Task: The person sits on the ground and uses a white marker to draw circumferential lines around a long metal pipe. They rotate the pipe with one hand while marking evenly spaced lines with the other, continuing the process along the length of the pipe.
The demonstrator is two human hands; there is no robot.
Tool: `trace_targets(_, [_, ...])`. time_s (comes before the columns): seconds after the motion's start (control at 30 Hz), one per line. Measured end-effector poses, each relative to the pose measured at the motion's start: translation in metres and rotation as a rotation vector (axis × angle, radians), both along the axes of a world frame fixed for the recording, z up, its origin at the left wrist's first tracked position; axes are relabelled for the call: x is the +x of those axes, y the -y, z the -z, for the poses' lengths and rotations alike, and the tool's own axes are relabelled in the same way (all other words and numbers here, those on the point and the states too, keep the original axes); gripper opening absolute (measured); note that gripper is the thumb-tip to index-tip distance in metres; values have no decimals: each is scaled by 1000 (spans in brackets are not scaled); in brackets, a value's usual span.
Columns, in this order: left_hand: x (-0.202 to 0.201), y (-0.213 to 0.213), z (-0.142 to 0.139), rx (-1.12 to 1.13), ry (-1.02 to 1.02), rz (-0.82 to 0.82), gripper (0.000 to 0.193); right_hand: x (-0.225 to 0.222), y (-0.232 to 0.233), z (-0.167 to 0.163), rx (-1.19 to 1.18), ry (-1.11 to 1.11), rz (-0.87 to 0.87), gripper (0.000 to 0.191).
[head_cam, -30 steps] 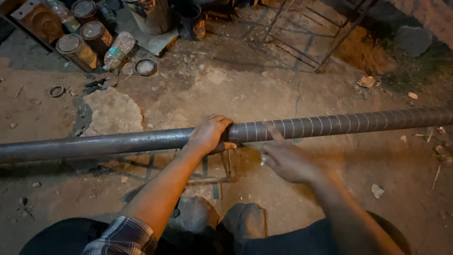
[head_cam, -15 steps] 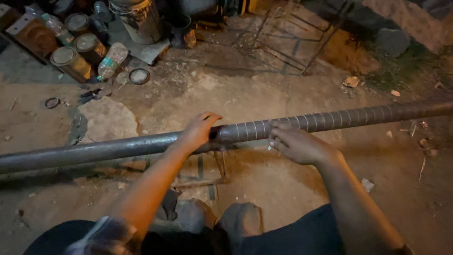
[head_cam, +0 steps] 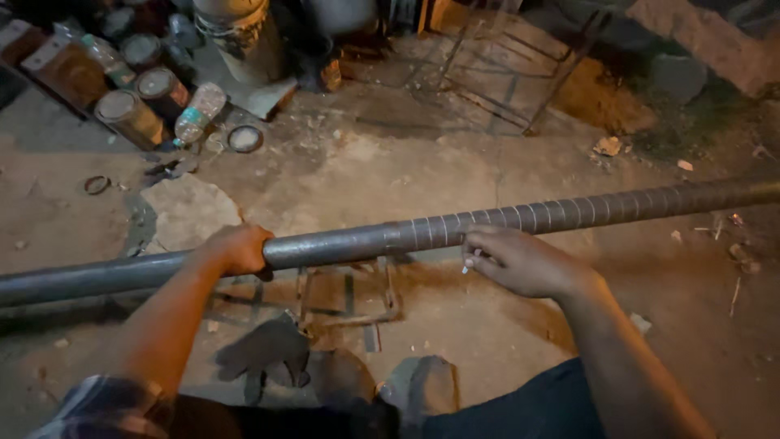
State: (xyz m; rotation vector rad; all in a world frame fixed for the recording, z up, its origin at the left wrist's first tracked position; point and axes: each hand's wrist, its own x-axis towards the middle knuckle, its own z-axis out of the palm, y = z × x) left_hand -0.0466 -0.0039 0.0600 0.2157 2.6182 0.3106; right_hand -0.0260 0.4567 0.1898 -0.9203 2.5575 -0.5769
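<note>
A person is crouching over a long grey pipe (head_cam: 349, 244) that is running nearly level across a dirt yard, from the left edge up toward the right edge. The left hand (head_cam: 240, 248) is wrapping over the top of the pipe and gripping it, on the plain stretch left of the marked part. The right hand (head_cam: 520, 262) is resting against the pipe's near side, fingers pinched around a small white stick, likely chalk (head_cam: 469, 262), whose tip is sitting just under the pipe. Pale rings (head_cam: 569, 213) are banding the pipe from about its middle out to the right, evenly spaced. Beneath the pipe, a low frame of rusty bars (head_cam: 349, 293) is lying on the ground, touching or nearly touching it; which is hard to tell. A dark glove (head_cam: 264, 349) is lying on the dirt near the person's knees. Farther back at upper left, round tins (head_cam: 130, 114) are standing in a cluster, with a clear plastic bottle (head_cam: 195, 114) lying beside them and a flat stone (head_cam: 183, 215) sitting between them and the pipe. A wire rack (head_cam: 504, 73) is leaning at the far side.
</note>
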Motion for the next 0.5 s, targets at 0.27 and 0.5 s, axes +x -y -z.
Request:
trace_targets(0.27, [53, -17, 25, -185, -718, -142, 45, -2, 7, -4, 91, 21, 22, 24])
trace_targets(0.5, [2, 4, -28, -143, -60, 175, 79, 0, 12, -3, 153, 101, 77, 25])
